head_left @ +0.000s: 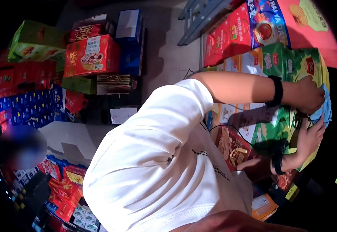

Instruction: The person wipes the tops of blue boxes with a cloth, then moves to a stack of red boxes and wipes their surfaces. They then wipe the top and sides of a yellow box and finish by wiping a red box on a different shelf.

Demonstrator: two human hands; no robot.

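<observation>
At the far left we see small blue packs and red packs stacked in tight rows, every one sealed, so we cannot tell what is in them. Above them a green carton sits tilted on the heap. Just right of it is a red carton printed with a bowl of food, and beside that a stack of blue cartons, all shut. Lower left, beside a person whose face we leave aside, more little red and blue packets lie on the floor.

Our own white shirt fills the middle. From its sleeve the left arm runs right, a black wristband on it. The left hand is closed around a blue cloth and presses it onto a large green box that lies among other closed gift boxes. Red boxes lie above the green box, and a box with a snack picture lies below it. A thin black cable crosses them.

Lower right, the right hand lies with its fingers stretched out flat on the green box near its edge. Its fingertips touch the lower end of the blue cloth, which sits between the two hands at the far right
</observation>
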